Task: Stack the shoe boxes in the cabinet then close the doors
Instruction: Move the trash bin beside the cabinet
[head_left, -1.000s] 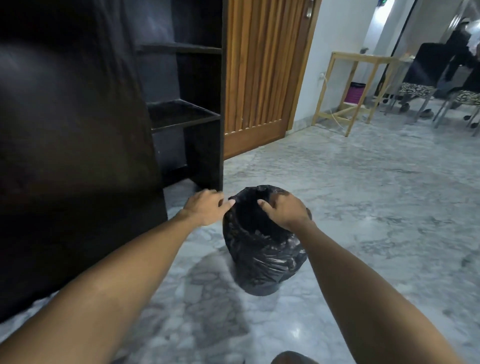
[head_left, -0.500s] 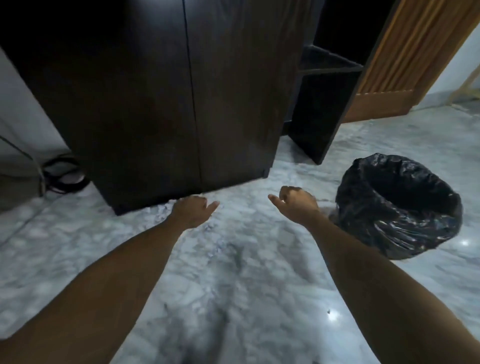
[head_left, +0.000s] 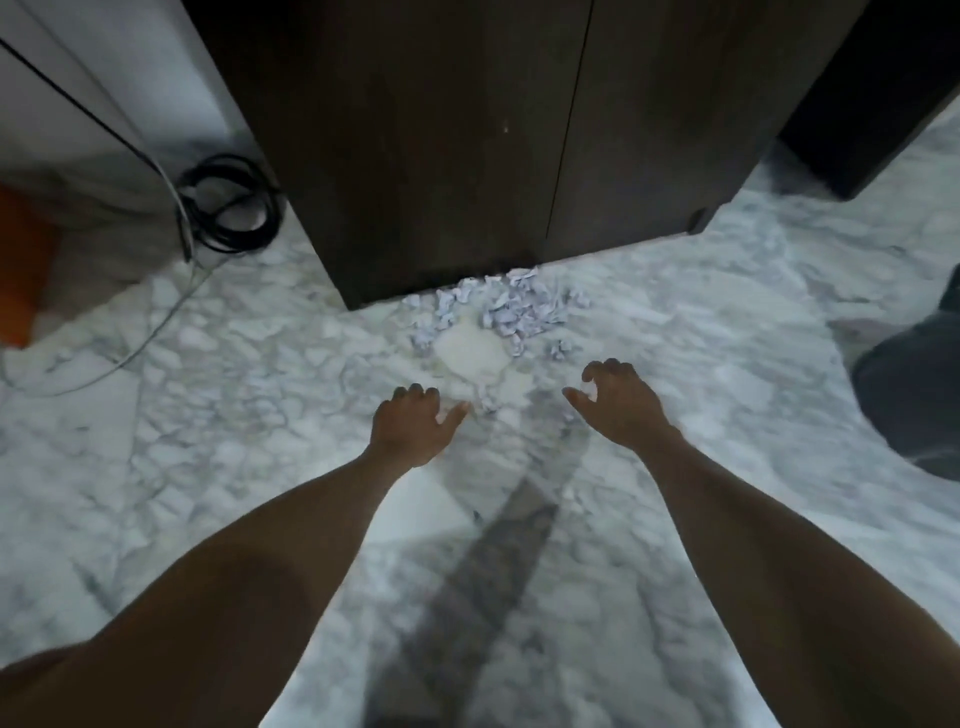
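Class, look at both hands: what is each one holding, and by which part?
Nothing is held. The left hand and right hand reach, empty, toward the crumpled paper on the floor.

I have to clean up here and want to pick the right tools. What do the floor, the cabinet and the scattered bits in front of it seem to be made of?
Floor: polished marble or marble-look tile, going by grey veining and sheen. Cabinet: dark wood or wood-look laminate, with faint vertical grain and a matte finish. Scattered bits: probably crumpled white paper, creased and irregular, though blur leaves this open.
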